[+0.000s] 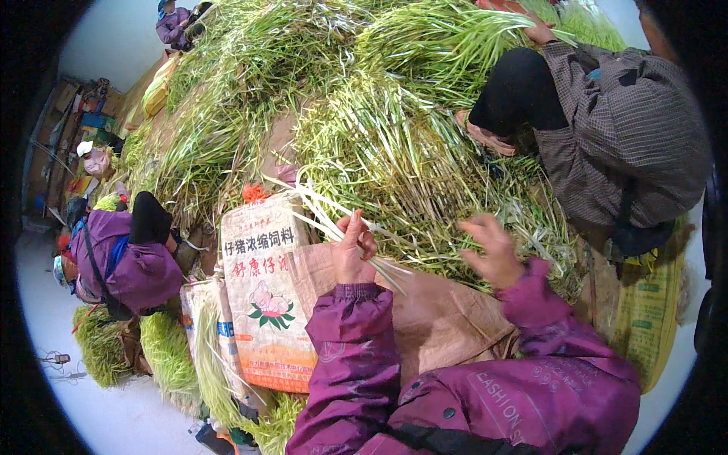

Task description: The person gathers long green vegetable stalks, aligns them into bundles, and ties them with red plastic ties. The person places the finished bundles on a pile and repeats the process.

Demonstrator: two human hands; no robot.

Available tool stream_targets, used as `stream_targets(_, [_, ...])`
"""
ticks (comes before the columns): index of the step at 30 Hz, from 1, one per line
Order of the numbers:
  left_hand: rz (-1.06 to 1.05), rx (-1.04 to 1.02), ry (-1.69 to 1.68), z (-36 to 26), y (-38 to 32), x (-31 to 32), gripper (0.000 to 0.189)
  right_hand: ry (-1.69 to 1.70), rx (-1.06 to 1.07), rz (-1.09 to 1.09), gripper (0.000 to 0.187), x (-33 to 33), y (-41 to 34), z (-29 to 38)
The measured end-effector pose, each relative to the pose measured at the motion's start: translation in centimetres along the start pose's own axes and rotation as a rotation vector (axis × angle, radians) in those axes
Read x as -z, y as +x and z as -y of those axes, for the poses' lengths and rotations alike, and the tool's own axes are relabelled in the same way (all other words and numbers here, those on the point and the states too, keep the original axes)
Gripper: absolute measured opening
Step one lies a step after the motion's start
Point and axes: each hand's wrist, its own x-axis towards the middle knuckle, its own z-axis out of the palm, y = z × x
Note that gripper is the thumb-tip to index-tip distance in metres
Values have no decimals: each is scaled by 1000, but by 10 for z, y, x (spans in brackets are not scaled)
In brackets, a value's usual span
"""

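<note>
My left hand (354, 245) is closed around a few pale green-white leafy stalks (318, 206), which stick out to its upper left and lower right. To the right, my right hand (490, 250) is raised with its fingers apart and nothing in them. Beneath both hands lies a brown woven sheet (443, 318) across my lap. A printed white woven feed sack (264, 290) with an orange lower edge lies to the left of my left hand. Beyond the hands a large heap of green and yellowed stalks (392, 153) spreads over the floor.
At the right a person in a checked jacket (631, 131) crouches, holding stalks. Another person in purple (131, 256) sits at the left, and others are farther back. Pale green bundles (170, 352) stand at lower left. A yellow sack (648, 324) lies at right.
</note>
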Motion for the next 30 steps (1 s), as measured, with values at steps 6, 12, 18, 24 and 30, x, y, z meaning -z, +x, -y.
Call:
stream_targets(6, [-45,45,24,3,-2,-6,16,154,406,-118,18,-89,84,41])
stream_targets(12, [42,-15,-82,-5,0,5,14,143,431,120,15,-70,43,8])
stream_targets(18, [56,-59,-239,-17,6,22,15,-263,220,513,9,5,-88,-96])
stream_targets(24, [122,-28,-315,-22,10,30,19,-550,-520,1282,20,72,-123,-76])
stream_targets(30, [176,31,-224,-22,0,17,26,-42,-62,254,33,15,-35,-18])
